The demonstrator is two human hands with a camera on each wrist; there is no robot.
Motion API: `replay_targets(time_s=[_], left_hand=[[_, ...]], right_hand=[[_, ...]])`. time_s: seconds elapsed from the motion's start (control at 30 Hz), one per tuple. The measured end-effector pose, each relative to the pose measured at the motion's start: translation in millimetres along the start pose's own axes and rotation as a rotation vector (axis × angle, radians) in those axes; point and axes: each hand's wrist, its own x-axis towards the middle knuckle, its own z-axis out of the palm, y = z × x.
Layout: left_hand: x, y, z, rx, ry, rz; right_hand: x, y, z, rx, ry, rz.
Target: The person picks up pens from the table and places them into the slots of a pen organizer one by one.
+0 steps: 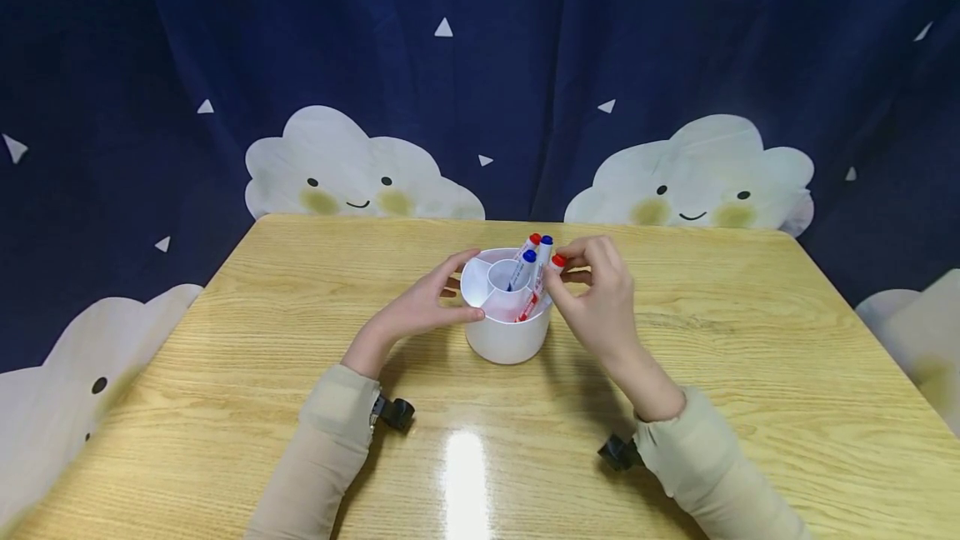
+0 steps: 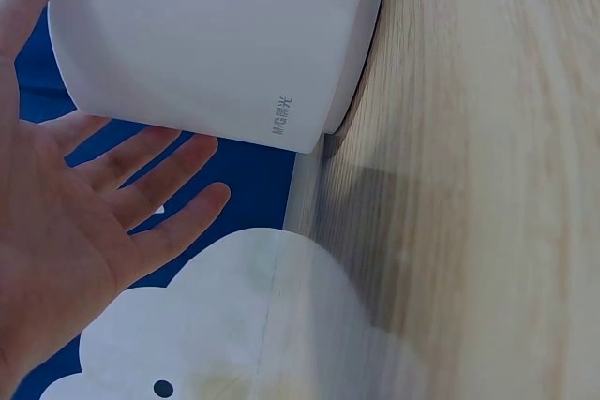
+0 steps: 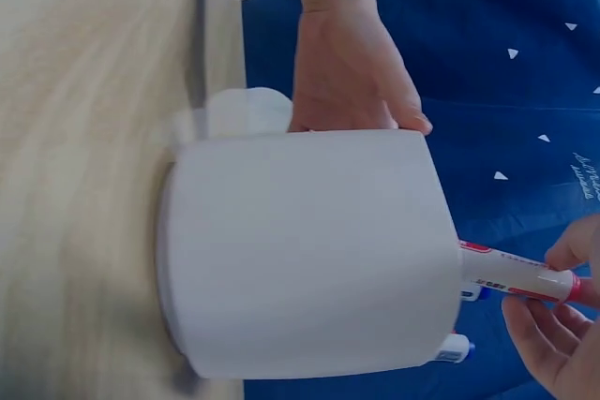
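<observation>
A round white pen holder [image 1: 507, 342] with inner compartments stands upright on the table. My left hand [image 1: 420, 300] steadies its left side with straight, spread fingers, the thumb by the front rim. In the left wrist view these fingers [image 2: 173, 175] lie along the holder's wall. My right hand [image 1: 603, 298] pinches a red-capped whiteboard marker [image 3: 520, 274] near its cap, over the right rim. The marker's lower end is inside the holder. Beside it stand another red-capped marker [image 1: 533, 240] and two blue-capped markers, one nearer [image 1: 523, 268] and one farther back [image 1: 546, 247].
The wooden table [image 1: 720, 340] extends to both sides of the holder. A dark blue curtain [image 1: 517, 73] with white clouds hangs behind the far edge. Small black wrist cameras [image 1: 396, 413] are strapped at both sleeves.
</observation>
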Motion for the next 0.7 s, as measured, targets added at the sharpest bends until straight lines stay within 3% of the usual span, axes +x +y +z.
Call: replay_targets(time_s=[0.33,0.7], left_hand=[[-2.0,2.9,0.1,0.003,0.002,0.011],[-2.0,3.4,-0.9,0.006,0.000,0.024]], right_hand=[[-13,7,7,-0.035,-0.078,0.001],[-14,11,2,-0.064,-0.093,0.041]])
